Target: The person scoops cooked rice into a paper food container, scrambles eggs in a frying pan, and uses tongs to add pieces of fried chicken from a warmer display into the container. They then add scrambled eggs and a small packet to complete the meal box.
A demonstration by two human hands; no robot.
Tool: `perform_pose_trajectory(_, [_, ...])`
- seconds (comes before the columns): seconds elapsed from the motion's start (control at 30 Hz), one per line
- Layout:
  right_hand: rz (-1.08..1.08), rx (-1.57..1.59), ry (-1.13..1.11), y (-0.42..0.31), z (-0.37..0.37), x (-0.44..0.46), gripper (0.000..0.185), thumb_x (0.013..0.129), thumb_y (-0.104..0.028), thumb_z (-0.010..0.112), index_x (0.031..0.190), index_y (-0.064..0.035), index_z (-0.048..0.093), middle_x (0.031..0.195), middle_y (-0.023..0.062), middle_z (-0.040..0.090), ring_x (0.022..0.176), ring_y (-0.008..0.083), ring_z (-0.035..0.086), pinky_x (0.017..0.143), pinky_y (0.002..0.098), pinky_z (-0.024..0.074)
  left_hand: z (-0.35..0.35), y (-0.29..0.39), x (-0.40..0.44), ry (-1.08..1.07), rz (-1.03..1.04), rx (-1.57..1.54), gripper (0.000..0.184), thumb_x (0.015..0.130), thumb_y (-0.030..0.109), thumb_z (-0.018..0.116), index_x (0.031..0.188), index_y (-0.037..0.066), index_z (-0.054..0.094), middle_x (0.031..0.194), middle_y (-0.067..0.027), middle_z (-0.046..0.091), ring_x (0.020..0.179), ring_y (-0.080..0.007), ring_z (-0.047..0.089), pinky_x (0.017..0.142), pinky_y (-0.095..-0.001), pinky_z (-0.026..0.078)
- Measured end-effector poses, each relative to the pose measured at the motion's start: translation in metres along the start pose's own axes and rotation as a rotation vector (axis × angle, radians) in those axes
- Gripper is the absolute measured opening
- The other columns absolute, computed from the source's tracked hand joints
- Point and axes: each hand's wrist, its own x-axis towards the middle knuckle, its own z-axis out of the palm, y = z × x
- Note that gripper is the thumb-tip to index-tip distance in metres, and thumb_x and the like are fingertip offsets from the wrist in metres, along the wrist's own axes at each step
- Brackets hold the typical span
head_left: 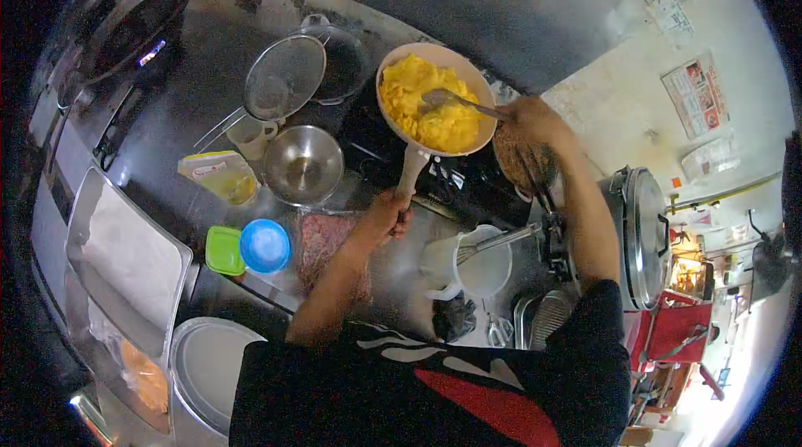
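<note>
The pan (479, 83) had a smooth, pale coating, and its handle (409, 175) looked matt. The yellow food (416, 83) inside had a rough, lumpy surface; the stirring utensil (440, 99) was grey, its material unclear. The mixing bowl (282, 171) was smooth, shiny metal, and the strainer (286, 78) fine metal mesh. The blue tub (266, 247) and green container (223, 251) were smooth plastic, the white jug (494, 276) duller plastic. The counter (401, 280) was metal with soft reflections, the shirt (351, 405) matt black cloth, the wall notice (702, 96) printed paper.
</note>
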Motion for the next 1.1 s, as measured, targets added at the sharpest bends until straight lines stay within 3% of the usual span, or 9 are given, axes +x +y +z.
perform_pose_trajectory(0.07, [-0.078, -0.144, -0.039, -0.005, -0.015, -0.027, 0.036, 0.079, -0.009, 0.050, 0.112, -0.0138, 0.061, 0.093, 0.0211, 0.063, 0.086, 0.0373, 0.061, 0.078, 0.0456, 0.0483, 0.001, -0.002, -0.002, 0.025, -0.008, 0.008, 0.034, 0.092, 0.034, 0.053, 0.118, 0.014, 0.045, 0.063, -0.0008, 0.044, 0.043, -0.0094, 0.035, 0.037, -0.0258, 0.030])
perform_pose_trajectory(0.27, [0.295, -0.217, -0.040, -0.064, 0.071, -0.005, 0.031, 0.079, -0.009, 0.048, 0.105, -0.0141, 0.064, 0.083, 0.0223, 0.064, 0.078, 0.0336, 0.064, 0.073, 0.0442, 0.0510, 0.006, -0.004, 0.000, 0.079, -0.016, 0.062, 0.031, 0.093, 0.033, 0.049, 0.118, 0.014, 0.045, 0.061, -0.0005, 0.042, 0.043, -0.0094, 0.035, 0.036, -0.0258, 0.028])
perform_pose_trajectory(0.37, [-0.094, -0.153, 0.233, 0.014, 0.061, 0.010, 0.022, 0.080, -0.013, 0.049, 0.089, 0.0006, 0.063, 0.071, 0.0176, 0.064, 0.056, 0.0314, 0.063, 0.051, 0.0422, 0.0522, 0.006, 0.004, -0.002, 0.053, 0.014, 0.058, 0.030, 0.093, 0.032, 0.048, 0.117, 0.013, 0.044, 0.061, -0.0009, 0.041, 0.043, -0.0096, 0.034, 0.037, -0.0261, 0.029])
perform_pose_trajectory(0.43, [0.479, 0.397, -0.164, -0.016, -0.029, -0.010, 0.023, 0.080, -0.015, 0.050, 0.074, 0.0043, 0.062, 0.059, 0.0138, 0.061, 0.046, 0.0246, 0.060, 0.042, 0.0375, 0.0491, 0.004, -0.002, -0.002, 0.051, -0.007, 0.011, 0.030, 0.094, 0.032, 0.048, 0.116, 0.013, 0.044, 0.061, -0.0011, 0.041, 0.043, -0.0098, 0.034, 0.037, -0.0263, 0.029])
perform_pose_trajectory(0.63, [0.504, 0.098, -0.487, 0.006, -0.061, 0.011, 0.033, 0.079, -0.021, 0.054, 0.056, 0.0025, 0.058, 0.048, 0.0117, 0.055, 0.041, 0.0182, 0.055, 0.038, 0.0334, 0.0463, 0.011, -0.002, -0.007, 0.031, -0.023, -0.006, 0.029, 0.094, 0.032, 0.047, 0.115, 0.013, 0.044, 0.063, -0.0003, 0.041, 0.044, -0.0091, 0.033, 0.038, -0.0261, 0.029])
perform_pose_trajectory(0.73, [0.360, 0.214, -0.585, 0.071, 0.025, 0.055, 0.030, 0.080, -0.022, 0.055, 0.062, 0.0009, 0.061, 0.050, 0.0118, 0.057, 0.040, 0.0196, 0.054, 0.040, 0.0349, 0.0463, 0.009, 0.000, -0.009, -0.021, -0.024, 0.047, 0.029, 0.095, 0.033, 0.046, 0.114, 0.012, 0.043, 0.063, 0.0007, 0.040, 0.045, -0.0085, 0.033, 0.038, -0.0252, 0.030])
perform_pose_trajectory(0.93, [0.436, 0.363, -0.142, 0.077, 0.079, 0.063, 0.023, 0.081, -0.024, 0.058, 0.088, -0.0044, 0.068, 0.064, 0.0131, 0.063, 0.052, 0.0235, 0.061, 0.048, 0.0374, 0.0477, 0.009, 0.011, -0.009, 0.041, -0.128, 0.077, 0.028, 0.096, 0.034, 0.044, 0.112, 0.011, 0.042, 0.063, 0.0011, 0.040, 0.045, -0.0088, 0.034, 0.040, -0.0248, 0.032])
perform_pose_trajectory(0.97, [0.299, 0.283, 0.101, 0.092, 0.108, 0.068, 0.027, 0.082, -0.025, 0.058, 0.093, -0.0029, 0.067, 0.074, 0.0166, 0.065, 0.064, 0.0280, 0.064, 0.058, 0.0406, 0.0490, 0.008, 0.011, -0.009, 0.040, -0.098, 0.099, 0.028, 0.096, 0.034, 0.044, 0.112, 0.011, 0.043, 0.063, 0.0011, 0.040, 0.045, -0.0089, 0.034, 0.040, -0.0251, 0.032])
perform_pose_trajectory(1.1, [0.101, 0.060, 0.170, 0.070, 0.091, 0.048, 0.026, 0.082, -0.022, 0.055, 0.094, -0.0024, 0.067, 0.079, 0.0197, 0.065, 0.073, 0.0333, 0.064, 0.067, 0.0441, 0.0490, 0.010, 0.012, -0.012, 0.069, -0.086, 0.113, 0.028, 0.095, 0.033, 0.046, 0.112, 0.011, 0.045, 0.063, 0.0008, 0.040, 0.044, -0.0096, 0.034, 0.040, -0.0263, 0.033])
